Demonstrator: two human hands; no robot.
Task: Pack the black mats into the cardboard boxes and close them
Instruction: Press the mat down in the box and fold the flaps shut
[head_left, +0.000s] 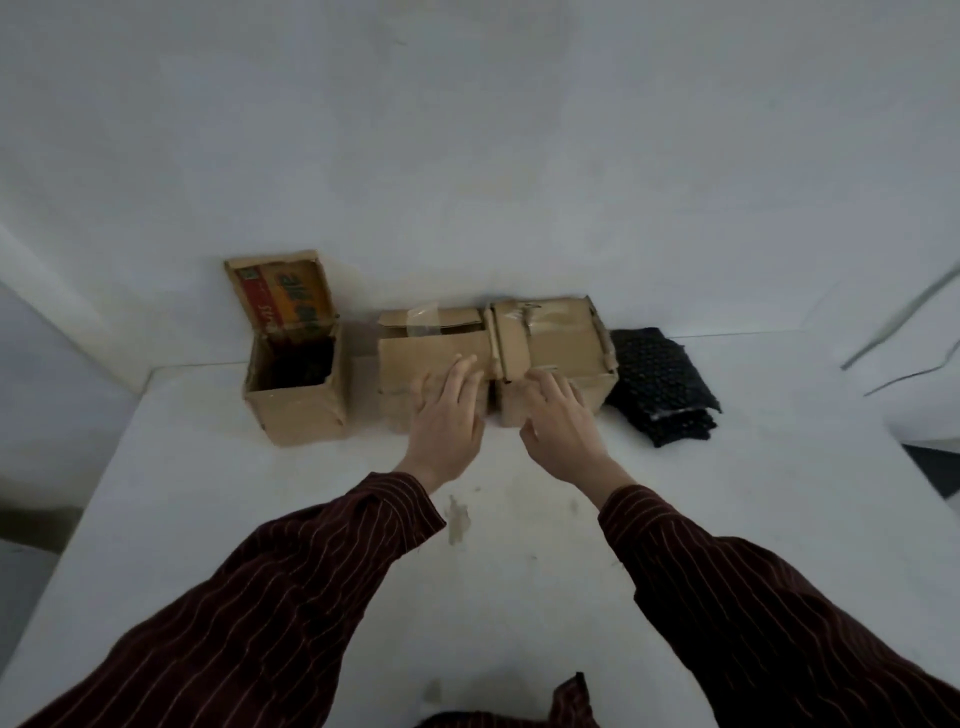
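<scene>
Three cardboard boxes stand in a row at the far side of the white table (519, 519). The left box (298, 400) is open, its lid flap up, with something dark inside. The middle box (415, 348) and the right box (561, 338) have their flaps folded down. My left hand (447, 415) rests on the front of the middle box with straight fingers on its top flap. My right hand (561, 421) lies with straight fingers against the front of the right box. A stack of black mats (662, 384) lies just right of the boxes.
A white wall rises directly behind the boxes. The table's left edge runs diagonally near the open box, and its right edge falls away past the mats. A stain (458, 519) marks the table between my forearms.
</scene>
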